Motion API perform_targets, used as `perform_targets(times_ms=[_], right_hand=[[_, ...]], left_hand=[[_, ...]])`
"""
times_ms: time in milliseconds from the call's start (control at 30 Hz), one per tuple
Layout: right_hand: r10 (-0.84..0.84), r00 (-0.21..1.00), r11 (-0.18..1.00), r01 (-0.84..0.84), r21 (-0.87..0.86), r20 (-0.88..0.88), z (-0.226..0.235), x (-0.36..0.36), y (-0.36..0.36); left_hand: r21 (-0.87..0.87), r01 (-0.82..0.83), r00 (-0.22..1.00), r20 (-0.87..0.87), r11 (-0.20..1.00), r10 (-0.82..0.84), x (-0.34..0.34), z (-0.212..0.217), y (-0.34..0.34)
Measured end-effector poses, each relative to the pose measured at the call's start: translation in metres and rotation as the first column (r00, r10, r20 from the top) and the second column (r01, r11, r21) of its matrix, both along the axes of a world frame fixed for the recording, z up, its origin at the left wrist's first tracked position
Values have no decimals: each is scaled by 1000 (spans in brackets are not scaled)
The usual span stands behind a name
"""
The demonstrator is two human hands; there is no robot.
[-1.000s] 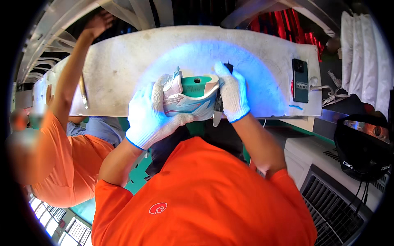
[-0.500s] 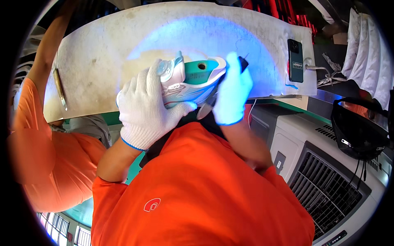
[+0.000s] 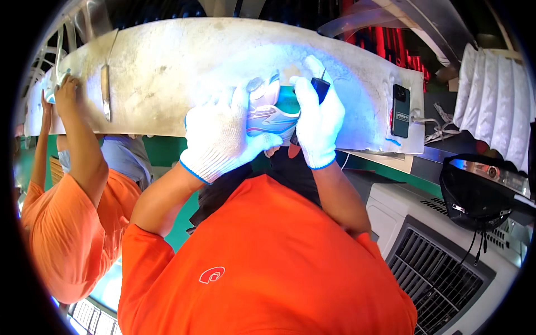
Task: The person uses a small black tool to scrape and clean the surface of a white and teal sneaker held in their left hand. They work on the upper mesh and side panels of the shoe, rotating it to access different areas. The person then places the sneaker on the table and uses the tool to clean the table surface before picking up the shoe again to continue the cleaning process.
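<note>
A pale white-and-grey shoe [image 3: 271, 119] with a green form [image 3: 287, 100] inside it is held above the table edge, between my hands. My left hand [image 3: 219, 137], in a white knit glove with a blue cuff, wraps round the shoe's left side, its thumb along the underside. On the other side my right hand [image 3: 321, 125], gloved alike, closes round a black tool [image 3: 320, 88] with a thin metal spike pointing up and away. That hand lies against the shoe's right end. Below it shows a small reddish, dark-edged piece [image 3: 293, 149], its kind unclear. Blue light washes over both gloves.
A stained white worktable [image 3: 167, 72] spans the view. A wooden-handled knife [image 3: 105, 92] lies at left, a dark phone [image 3: 400, 110] at right. A co-worker in orange [image 3: 92, 223] stands at left. A grey air cooler [image 3: 435, 268] with a black bag [image 3: 474, 192] is at right.
The view has shifted, showing more of the table at left. My right hand, blurred before, has come in against the shoe, its black tool plainly seen. The co-worker's arm reaches farther left.
</note>
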State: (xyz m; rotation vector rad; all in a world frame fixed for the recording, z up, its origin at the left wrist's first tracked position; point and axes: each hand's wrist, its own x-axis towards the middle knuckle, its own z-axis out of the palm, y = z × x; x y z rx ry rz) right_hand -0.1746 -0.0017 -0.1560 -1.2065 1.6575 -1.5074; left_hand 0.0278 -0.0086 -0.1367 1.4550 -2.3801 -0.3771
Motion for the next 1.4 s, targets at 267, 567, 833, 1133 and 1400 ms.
perform_targets(times_ms=[267, 567, 833, 1133, 1400], right_hand=[[-97, 960, 995, 88, -44, -262, -2, 25, 11], [-176, 940, 983, 181, -10, -294, 5, 36, 3], [-237, 876, 971, 228, -71, -419, -3, 45, 10], [-160, 909, 977, 202, 70, -385, 2, 32, -9], [-80, 936, 979, 137, 148, -342, -1, 19, -28]], left_hand=[[239, 26, 997, 59, 971, -42, 7, 17, 2], [162, 181, 982, -82, 970, -170, 51, 2, -8], [167, 131, 988, -101, 977, -116, 46, -4, -3], [74, 250, 965, -97, 965, -242, 56, 4, -10], [142, 30, 998, 43, 989, -36, 24, 19, -9]])
